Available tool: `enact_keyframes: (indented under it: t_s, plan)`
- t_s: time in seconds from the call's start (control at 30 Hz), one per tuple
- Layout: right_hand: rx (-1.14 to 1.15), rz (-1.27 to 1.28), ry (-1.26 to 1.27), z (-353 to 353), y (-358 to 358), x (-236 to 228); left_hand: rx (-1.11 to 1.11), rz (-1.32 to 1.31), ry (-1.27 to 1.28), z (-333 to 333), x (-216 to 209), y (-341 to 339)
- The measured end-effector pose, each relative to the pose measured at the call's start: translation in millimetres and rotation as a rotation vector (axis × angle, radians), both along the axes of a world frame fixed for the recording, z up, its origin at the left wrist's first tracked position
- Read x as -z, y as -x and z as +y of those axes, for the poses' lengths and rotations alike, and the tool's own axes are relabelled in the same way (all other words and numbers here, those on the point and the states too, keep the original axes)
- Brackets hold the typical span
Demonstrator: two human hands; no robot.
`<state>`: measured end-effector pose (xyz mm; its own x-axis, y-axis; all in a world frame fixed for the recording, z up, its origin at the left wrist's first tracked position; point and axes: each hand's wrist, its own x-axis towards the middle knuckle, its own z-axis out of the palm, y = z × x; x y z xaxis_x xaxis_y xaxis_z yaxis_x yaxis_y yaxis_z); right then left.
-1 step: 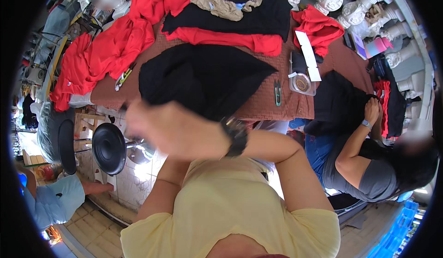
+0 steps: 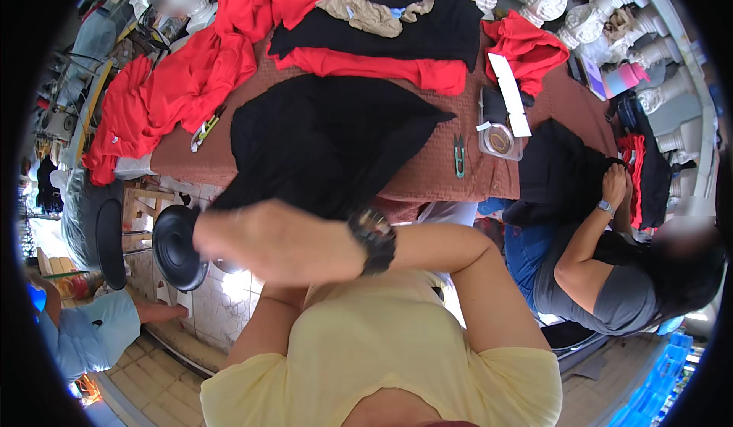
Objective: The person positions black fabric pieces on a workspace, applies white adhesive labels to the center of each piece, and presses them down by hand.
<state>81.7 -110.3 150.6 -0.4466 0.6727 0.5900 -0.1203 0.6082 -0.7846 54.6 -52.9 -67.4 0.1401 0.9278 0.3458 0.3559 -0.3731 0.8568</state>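
Note:
A black piece of cloth (image 2: 328, 137) lies on the brown-covered table (image 2: 191, 152) and drops over its near edge toward my hands. My right hand (image 2: 271, 240), with a dark watch (image 2: 372, 241) at its wrist, reaches across to the left beside the cloth's lower edge. Motion smears its fingers, so their grip does not show. Behind it my left forearm (image 2: 267, 312) rises; the left hand itself is hidden. Green-handled thread snips (image 2: 459, 156) lie right of the cloth, next to a clear plastic box (image 2: 511, 148) under a white strip (image 2: 509, 95).
Red cloth (image 2: 175, 83) is heaped at the left, near a yellow-green cutter (image 2: 205, 129). Folded black cloth (image 2: 427, 37) lies on red at the back. A seated person (image 2: 603, 274) handles black cloth at the right. A round black stool (image 2: 178, 247) stands at the left.
My right hand has moved a little nearer to me and to the left. The black cloth now hangs lower over the table's near edge, its left side stretched downward.

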Motion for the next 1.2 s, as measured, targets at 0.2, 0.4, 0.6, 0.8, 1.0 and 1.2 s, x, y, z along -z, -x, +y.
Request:
enact_keyframes:
  t_s: [0.2,0.4,0.6,0.8,1.0,1.2]
  plan:
    - [0.428,-0.030,-0.376,47,-41,-22,0.256,-0.220,0.192,41,-46,71]
    - [0.400,0.042,0.380,123,-147,23,0.496,-0.462,0.355,89,-104,132]
    - [-0.675,0.427,0.743,90,-164,64,1.441,-0.112,0.563,79,-152,193]
    - [-0.454,0.446,0.896,70,-169,-3,1.297,-0.281,0.723,91,-139,187]
    - [-0.039,0.432,0.992,57,-175,17,0.890,-0.964,0.858,132,-93,145]
    - [0.207,0.603,0.666,86,-280,-45,0.960,-1.187,0.983,121,-71,118]
